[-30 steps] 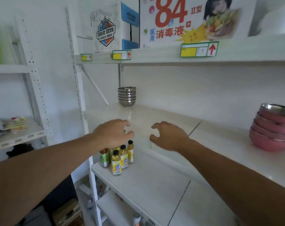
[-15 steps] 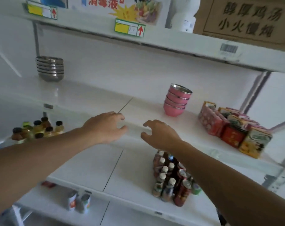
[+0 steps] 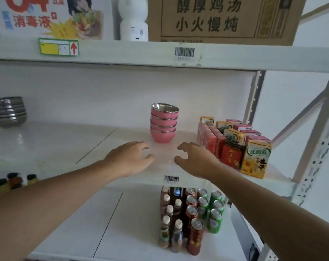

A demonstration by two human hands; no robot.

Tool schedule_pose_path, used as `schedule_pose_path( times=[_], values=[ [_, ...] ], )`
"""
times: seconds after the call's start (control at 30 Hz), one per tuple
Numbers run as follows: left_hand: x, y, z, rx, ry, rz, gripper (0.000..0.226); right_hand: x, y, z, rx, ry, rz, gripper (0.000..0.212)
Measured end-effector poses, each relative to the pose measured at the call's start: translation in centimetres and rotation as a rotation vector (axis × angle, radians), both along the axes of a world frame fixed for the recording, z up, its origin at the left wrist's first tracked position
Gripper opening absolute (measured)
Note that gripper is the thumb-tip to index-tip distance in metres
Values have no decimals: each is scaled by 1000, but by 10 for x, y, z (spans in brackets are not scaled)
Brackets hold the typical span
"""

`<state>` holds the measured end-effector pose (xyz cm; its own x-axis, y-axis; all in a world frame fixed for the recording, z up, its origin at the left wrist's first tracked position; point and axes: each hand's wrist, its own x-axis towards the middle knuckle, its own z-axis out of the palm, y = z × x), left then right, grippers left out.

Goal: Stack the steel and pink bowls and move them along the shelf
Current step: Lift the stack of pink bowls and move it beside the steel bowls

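Observation:
A stack of several pink bowls with steel rims stands upright in the middle of the white shelf. A stack of steel bowls sits at the far left of the same shelf. My left hand hovers palm down just in front and left of the pink stack, fingers apart, holding nothing. My right hand mirrors it on the right, also empty. Both hands are a short gap away from the pink bowls.
Drink cartons crowd the shelf right of the pink bowls. Bottles and cans stand on the shelf below, small bottles at lower left. A cardboard box and a white bottle sit on the upper shelf.
The view has swung right from the steel bowls to the pink stack, which is now centred. Both empty hands have come closer to the pink bowls.

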<state>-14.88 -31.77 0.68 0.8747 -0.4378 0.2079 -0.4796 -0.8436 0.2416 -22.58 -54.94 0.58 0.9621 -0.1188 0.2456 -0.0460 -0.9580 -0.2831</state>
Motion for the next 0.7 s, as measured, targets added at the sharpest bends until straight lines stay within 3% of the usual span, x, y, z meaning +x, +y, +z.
schedule_pose_path(
  times=[0.2, 0.47, 0.57, 0.7],
  values=[
    [36, -46, 10, 71, -18, 74, 65, 59, -57, -1, 78, 28, 72, 73],
    [99, -56, -1, 67, 88, 124, 71, 146, -66, -15, 301, 28, 94, 101],
    [123, -65, -5, 18, 180, 93, 83, 168, -68, -16, 467, 113, 79, 129],
    [152, -70, -5, -115, 215, 31, 97, 191, -67, -14, 556, 156, 45, 149]
  ],
)
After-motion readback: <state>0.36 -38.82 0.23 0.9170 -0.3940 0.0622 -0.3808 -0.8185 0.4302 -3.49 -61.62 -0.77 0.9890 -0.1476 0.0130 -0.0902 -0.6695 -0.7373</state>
